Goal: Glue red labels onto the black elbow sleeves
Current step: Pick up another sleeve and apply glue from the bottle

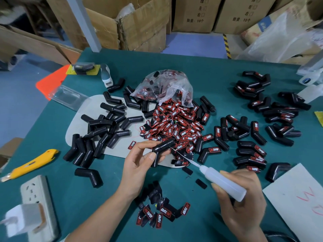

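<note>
The right hand [243, 203], nearest the camera, is seen curled round a glue bottle [224, 183] whose needle is aimed up-left at the sleeve [161, 151], pinched by the left hand [139, 161], upper limb lying toward the tip.

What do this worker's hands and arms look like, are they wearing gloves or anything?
No gloves: both the left hand and the right hand are bare, with bare forearms, no sleeves in view. No rings, watch or bracelets show. The fingernails are fairly long and unpainted.

Charger [22, 219] cut off (left edge)
</note>
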`<state>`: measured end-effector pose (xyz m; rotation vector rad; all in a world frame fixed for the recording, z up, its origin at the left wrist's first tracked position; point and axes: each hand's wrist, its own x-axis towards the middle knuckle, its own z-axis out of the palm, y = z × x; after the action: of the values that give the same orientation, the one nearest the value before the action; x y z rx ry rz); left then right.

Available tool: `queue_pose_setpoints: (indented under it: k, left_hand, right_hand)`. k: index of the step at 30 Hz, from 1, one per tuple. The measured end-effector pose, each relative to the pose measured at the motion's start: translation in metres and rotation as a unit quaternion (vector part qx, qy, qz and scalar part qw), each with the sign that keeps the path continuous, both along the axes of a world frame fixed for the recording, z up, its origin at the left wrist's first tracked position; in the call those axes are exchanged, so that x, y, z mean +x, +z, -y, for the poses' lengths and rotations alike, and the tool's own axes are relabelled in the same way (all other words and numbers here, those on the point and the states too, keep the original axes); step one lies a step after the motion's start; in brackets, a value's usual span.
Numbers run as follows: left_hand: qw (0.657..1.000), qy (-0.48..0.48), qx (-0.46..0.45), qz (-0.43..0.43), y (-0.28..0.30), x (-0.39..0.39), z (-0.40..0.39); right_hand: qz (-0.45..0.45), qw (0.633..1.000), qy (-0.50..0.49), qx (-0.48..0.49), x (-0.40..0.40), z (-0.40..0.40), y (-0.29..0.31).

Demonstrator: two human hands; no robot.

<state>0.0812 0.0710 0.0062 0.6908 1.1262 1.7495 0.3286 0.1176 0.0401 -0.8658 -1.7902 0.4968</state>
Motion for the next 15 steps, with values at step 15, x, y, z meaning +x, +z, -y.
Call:
queue_pose_setpoints:
  k: [15]
  left_hand:
    - [1.000, -0.003, 0.010, -0.007, 0.0000, -0.0004, 0.0023]
  right_hand:
    - [-0.005, 1.000, -0.016, -0.008, -0.0012, 0.0025, 0.0024]
